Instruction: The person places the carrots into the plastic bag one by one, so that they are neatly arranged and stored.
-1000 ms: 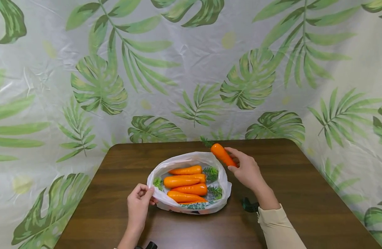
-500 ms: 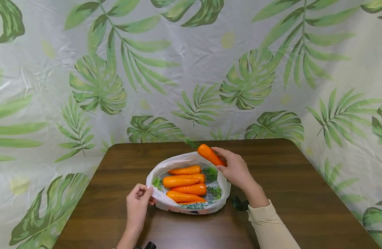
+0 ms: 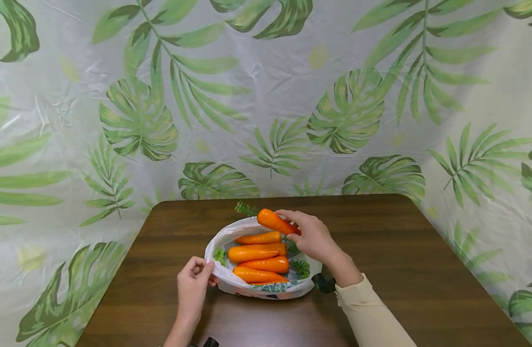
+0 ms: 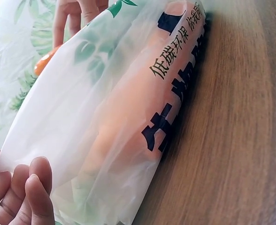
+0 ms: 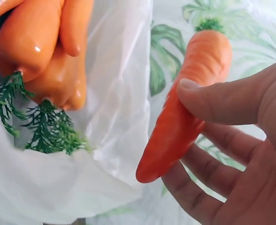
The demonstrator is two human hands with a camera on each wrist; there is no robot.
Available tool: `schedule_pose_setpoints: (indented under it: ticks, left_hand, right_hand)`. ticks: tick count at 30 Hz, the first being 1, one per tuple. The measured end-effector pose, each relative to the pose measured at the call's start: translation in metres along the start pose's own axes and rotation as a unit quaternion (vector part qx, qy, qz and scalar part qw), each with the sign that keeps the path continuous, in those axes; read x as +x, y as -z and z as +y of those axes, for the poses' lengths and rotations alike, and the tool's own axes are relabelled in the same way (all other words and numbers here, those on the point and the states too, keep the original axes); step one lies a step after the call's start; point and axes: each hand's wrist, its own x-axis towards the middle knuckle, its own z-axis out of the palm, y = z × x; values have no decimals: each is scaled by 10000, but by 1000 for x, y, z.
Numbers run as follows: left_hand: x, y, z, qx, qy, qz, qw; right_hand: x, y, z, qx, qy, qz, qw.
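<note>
A carrot (image 3: 274, 221) with a green top is gripped by my right hand (image 3: 314, 240), above the far right part of a white plastic bag (image 3: 220, 277). In the right wrist view, the thumb and fingers hold this carrot (image 5: 194, 103) around its middle, beside the bag's opening. My left hand (image 3: 194, 282) pinches the bag's left rim between thumb and fingers. Several orange carrots (image 3: 255, 253) with green tops lie inside the open bag. The left wrist view shows the bag's printed side (image 4: 114, 108), with orange showing through the plastic.
The bag stands on a dark brown wooden table (image 3: 379, 231). Behind the table hangs a pale sheet (image 3: 283, 96) printed with green leaves. A dark wrist-worn device (image 3: 323, 283) sits by the right wrist, close to the bag's right side.
My right hand has moved left with the carrot, from beyond the bag's right edge to over its far rim. The left hand keeps its hold on the bag in the same place.
</note>
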Motion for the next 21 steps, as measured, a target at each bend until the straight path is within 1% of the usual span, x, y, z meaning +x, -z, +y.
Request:
schedule_pose_setpoints:
  ticks: [5, 13, 17, 21]
  left_hand:
    - [0, 0, -1, 33, -23, -6, 10000]
    - [0, -1, -1, 53, -44, 18, 10000]
    - [0, 0, -2, 117, -78, 27, 9999]
    - [0, -1, -3, 182, -115, 46, 9998]
  right_hand:
    - [7, -8, 0, 31, 126, -269, 9996]
    - [15, -20, 2, -104, 381, -662, 9970]
    - [18, -25, 4, -272, 492, -731, 9957]
    - [21, -30, 6, -502, 574, -697, 9947]
